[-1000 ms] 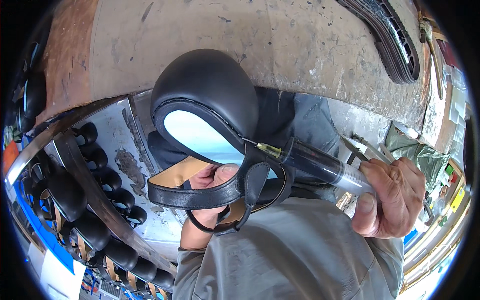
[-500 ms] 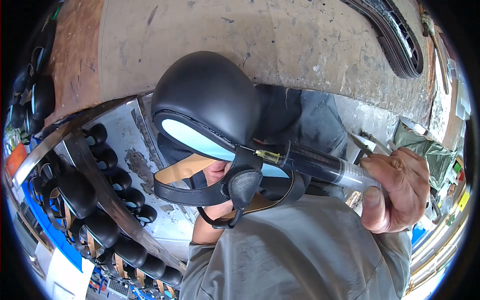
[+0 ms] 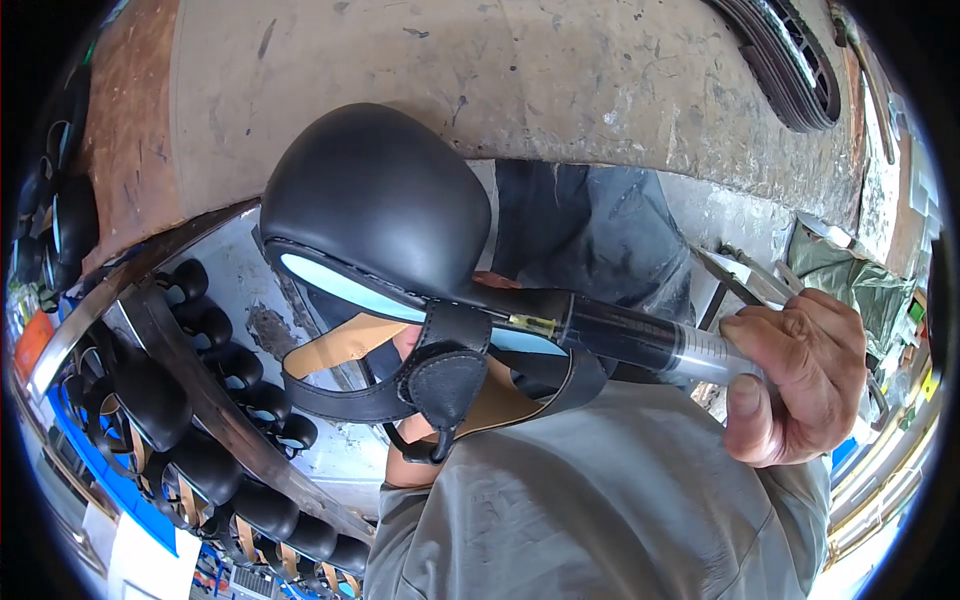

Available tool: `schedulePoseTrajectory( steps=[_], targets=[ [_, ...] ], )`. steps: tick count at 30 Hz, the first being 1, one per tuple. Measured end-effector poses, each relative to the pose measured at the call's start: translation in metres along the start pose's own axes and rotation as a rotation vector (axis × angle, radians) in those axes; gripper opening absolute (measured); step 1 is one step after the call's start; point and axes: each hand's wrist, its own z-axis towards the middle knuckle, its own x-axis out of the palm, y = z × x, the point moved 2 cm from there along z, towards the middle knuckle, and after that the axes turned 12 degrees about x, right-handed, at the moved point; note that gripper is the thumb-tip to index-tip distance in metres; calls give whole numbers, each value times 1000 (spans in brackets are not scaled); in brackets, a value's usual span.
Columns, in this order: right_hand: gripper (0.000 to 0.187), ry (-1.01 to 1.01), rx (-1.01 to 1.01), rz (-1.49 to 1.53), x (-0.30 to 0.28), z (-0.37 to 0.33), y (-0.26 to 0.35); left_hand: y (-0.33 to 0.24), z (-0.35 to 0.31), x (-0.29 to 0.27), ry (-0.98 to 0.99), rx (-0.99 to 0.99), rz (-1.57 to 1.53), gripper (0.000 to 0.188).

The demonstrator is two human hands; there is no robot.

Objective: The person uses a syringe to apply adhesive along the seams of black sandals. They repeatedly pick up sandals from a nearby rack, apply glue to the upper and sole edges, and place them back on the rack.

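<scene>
A black shoe (image 3: 370, 195) with a rounded toe is held up before me, tilted, and a light blue form (image 3: 350, 288) shows in its opening. Its black ankle strap (image 3: 450, 390), tan on the inside, hangs looped below. My left hand (image 3: 408, 342) grips the shoe from behind and is mostly hidden by it. Between the thumb and fingers of my right hand (image 3: 805, 380) is a clear syringe (image 3: 625, 335) with dark contents. Its yellow needle hub (image 3: 533, 325) points left, and the thin needle lies by the shoe's edge near the strap.
A stained worktable (image 3: 560, 90) spans the far side. At its far right stand stacked dark soles (image 3: 790, 75). On the left, a metal-edged rack (image 3: 190, 370) holds several similar black shoes (image 3: 210, 465). Dark cloth (image 3: 590, 230) hangs below the table edge.
The shoe has shifted left, while the syringe stays nearly in place. The needle now sits farther right along the shoe's edge, past the strap's base. Both hands keep their hold.
</scene>
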Motion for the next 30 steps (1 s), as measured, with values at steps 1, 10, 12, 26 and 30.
schedulePoseTrajectory(
  steps=[1,10,12,26,30],
  targets=[
    [22,-15,-14,8,0,0,-2,-2,-1,-1,-7,13,55,49],
    [23,-11,-23,-7,-1,-7,-3,-13,-4,9,-37,98,358,44],
    [22,-4,-19,-8,-2,-6,-4,-13,-2,9,-45,101,358,44],
    [22,53,-35,-115,-14,-5,-2,-12,3,21,-76,126,348,46],
    [22,85,-30,-137,-16,-5,-1,-11,2,24,-84,130,346,46]
  ],
)
